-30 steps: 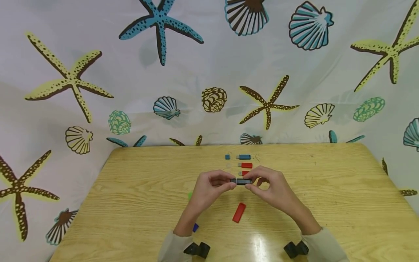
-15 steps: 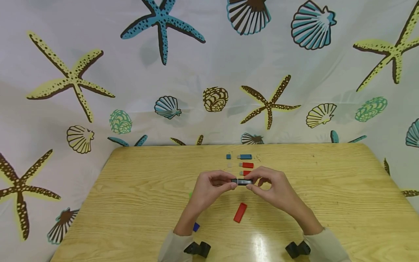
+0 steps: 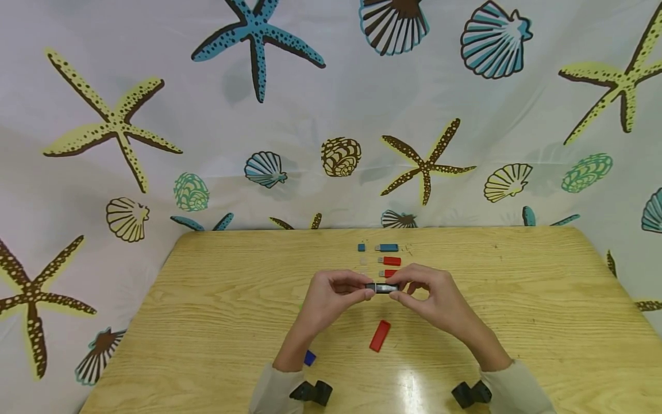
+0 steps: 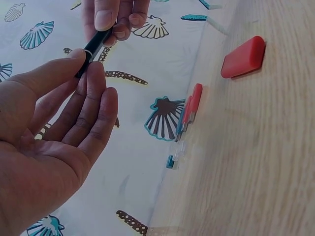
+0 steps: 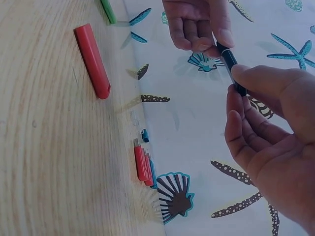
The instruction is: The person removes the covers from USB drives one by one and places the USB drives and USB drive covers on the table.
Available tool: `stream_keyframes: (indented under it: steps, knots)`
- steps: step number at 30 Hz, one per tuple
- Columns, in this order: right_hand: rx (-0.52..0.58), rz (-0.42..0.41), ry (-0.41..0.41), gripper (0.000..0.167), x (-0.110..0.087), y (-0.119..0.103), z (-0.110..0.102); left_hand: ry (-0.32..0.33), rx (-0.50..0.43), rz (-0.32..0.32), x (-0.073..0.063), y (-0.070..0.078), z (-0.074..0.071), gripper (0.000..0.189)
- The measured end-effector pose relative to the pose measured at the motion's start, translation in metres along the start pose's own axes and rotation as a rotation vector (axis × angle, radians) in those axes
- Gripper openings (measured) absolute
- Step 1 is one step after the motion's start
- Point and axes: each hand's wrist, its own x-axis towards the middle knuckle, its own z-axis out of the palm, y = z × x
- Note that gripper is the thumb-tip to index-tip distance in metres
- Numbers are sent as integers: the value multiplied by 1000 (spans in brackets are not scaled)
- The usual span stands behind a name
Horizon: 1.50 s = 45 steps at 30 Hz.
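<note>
Both hands hold a black USB stick (image 3: pixel 387 288) sideways above the table. My left hand (image 3: pixel 331 299) pinches its left end, the cap, between thumb and fingertips. The right hand (image 3: pixel 431 293) pinches the other end of the body the same way. A thin pale line crosses the stick where cap and body meet, visible also in the left wrist view on the black stick (image 4: pixel 96 48). Just behind the hands lie two red USB sticks (image 3: pixel 392 261), the nearer one partly covered by the right fingers. A red oblong case (image 3: pixel 380 336) lies in front, below the hands.
Farther back lie a blue USB stick (image 3: pixel 389 248) and its small blue cap (image 3: pixel 361 248). A clear cap (image 3: pixel 363 260) is to the left of the red sticks. Beside the left forearm sits a dark blue piece (image 3: pixel 310 357). A green piece (image 5: pixel 108 11) shows in the right wrist view.
Both hands keep their pinch on the black USB stick and hardly move. The head view has shifted very slightly, and the green piece has slipped almost wholly behind the left arm.
</note>
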Motion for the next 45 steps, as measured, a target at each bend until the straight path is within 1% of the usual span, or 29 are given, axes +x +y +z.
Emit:
stream_keyframes:
  steps: [6,13,26,32,39,42,43,45]
  knots:
    - [-15,-26,8,19,-1,-1,-1,-2,-6,1,0,0,-1,17]
    - [-31,-48,19,20,-3,-1,-3,-17,-4,16,1,2,1,17]
    - [3,-64,16,20,-3,-1,-3,-22,-7,3,2,8,0,16]
    - [21,-54,11,20,-3,0,-3,-26,-8,1,2,8,-1,16]
    - [70,-59,15,21,1,-1,-4,-35,-26,15,5,8,-5,16]
    - [65,-63,1,20,2,-2,-6,-49,-27,11,5,9,-9,19]
    - [54,-62,3,20,2,-2,-8,-35,-22,13,4,9,-12,19]
    - [49,-45,23,21,-1,-2,-15,18,-16,21,1,9,-21,18]
